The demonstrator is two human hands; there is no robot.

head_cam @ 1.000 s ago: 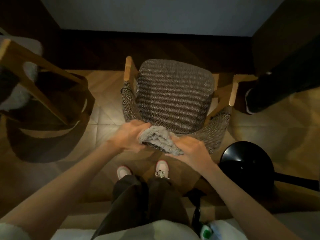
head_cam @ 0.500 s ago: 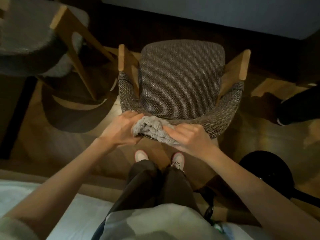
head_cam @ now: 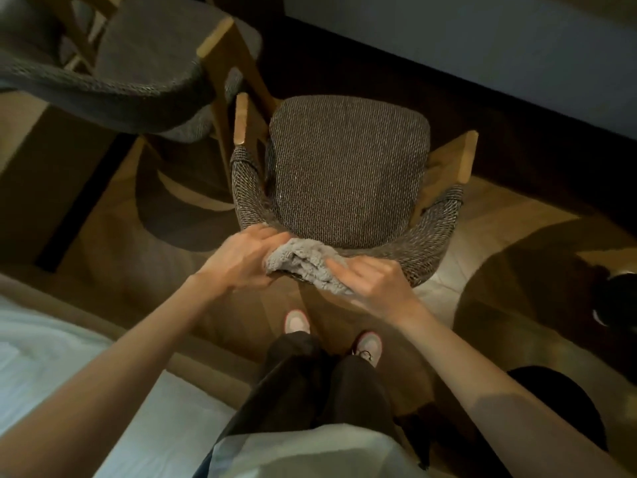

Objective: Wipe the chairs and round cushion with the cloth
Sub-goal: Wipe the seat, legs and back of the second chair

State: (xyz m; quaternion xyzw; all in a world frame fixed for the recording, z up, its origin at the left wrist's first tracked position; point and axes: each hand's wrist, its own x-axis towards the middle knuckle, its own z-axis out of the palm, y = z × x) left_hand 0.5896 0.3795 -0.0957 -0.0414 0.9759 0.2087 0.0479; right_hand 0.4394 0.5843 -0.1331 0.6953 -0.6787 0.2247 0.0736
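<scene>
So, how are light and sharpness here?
Head view: dim, warm light, hard shadows on the floor; the near chair seat is sharp, the second chair at top left and the left hand are motion-blurred; wide-angle bending stretches the forearms.

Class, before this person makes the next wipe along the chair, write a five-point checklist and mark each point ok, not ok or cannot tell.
1. Cloth lies on the curved back of the chair: ok.
2. Right hand has a grip on the cloth: ok, fingers curled round it.
3. Left hand grip: cannot tell; its blurred fingers lie at the cloth's end.
4. Both shoes stand behind the chair: ok.
5. Cloth clean enough: cannot tell.
</scene>
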